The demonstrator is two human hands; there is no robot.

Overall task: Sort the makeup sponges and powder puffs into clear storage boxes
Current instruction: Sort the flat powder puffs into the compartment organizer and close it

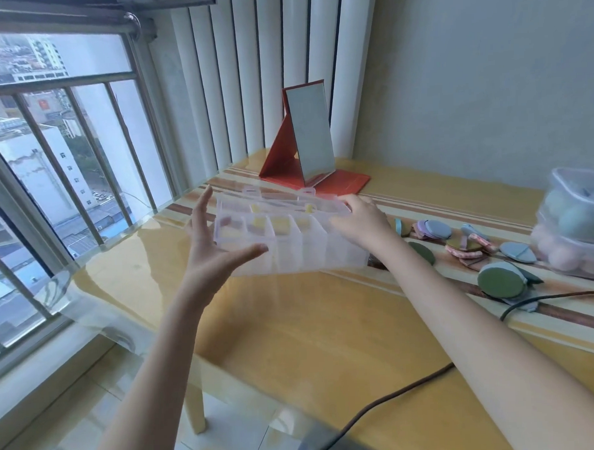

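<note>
a clear divided storage box (291, 236) is being held above the desk (326, 324) between both hands. the left hand (210, 241) is being kept in a wide grip, fingers straight and spread, with the thumb reaching under the box's near left corner and the fingers rising beside its left end. the right hand (361, 219) is being laid over the box's right end, fingers curled onto the far edge, so its grip is holding the box. yellow and pinkish pieces are being seen through the box's compartments. to the right, flat powder puffs (464, 242) in green, blue, lilac and pink are lying scattered on the desk, near two stacked clear tubs (578, 225) filled with pale round sponges. a red folding mirror (308, 140) is standing behind the box, and a dark cable (379, 408) is trailing across the desk
</note>
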